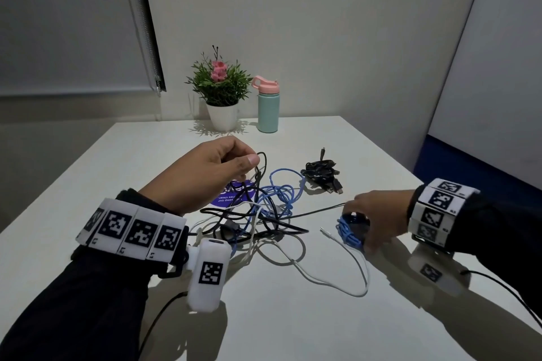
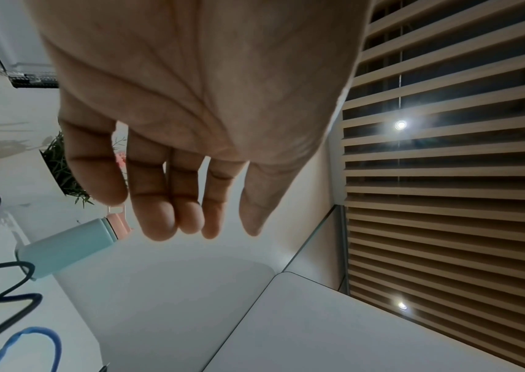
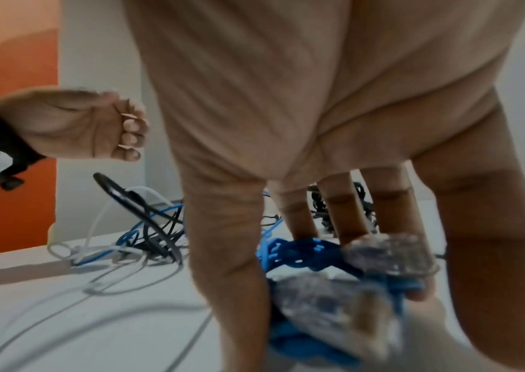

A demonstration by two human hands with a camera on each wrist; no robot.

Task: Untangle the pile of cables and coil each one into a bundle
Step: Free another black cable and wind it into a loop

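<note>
A tangle (image 1: 264, 208) of black, blue and white cables lies in the middle of the white table (image 1: 293, 325). My left hand (image 1: 246, 168) hovers over its far side with fingers loosely curled. The left wrist view shows those fingers (image 2: 159, 221) holding nothing. A raised black cable loop (image 1: 264, 160) stands just right of the thumb. My right hand (image 1: 360, 231) grips a coiled blue cable bundle (image 1: 349, 233) against the table at the right. The right wrist view shows that blue cable bundle (image 3: 299, 249) and its clear connectors (image 3: 392, 254) under the fingers. A coiled black bundle (image 1: 321, 171) lies beyond.
A long white cable (image 1: 337, 281) loops out toward the near right. A purple sticker (image 1: 231, 196) shows under the tangle. A potted plant (image 1: 220, 88) and a mint bottle (image 1: 267, 108) with a pink lid stand at the table's far edge.
</note>
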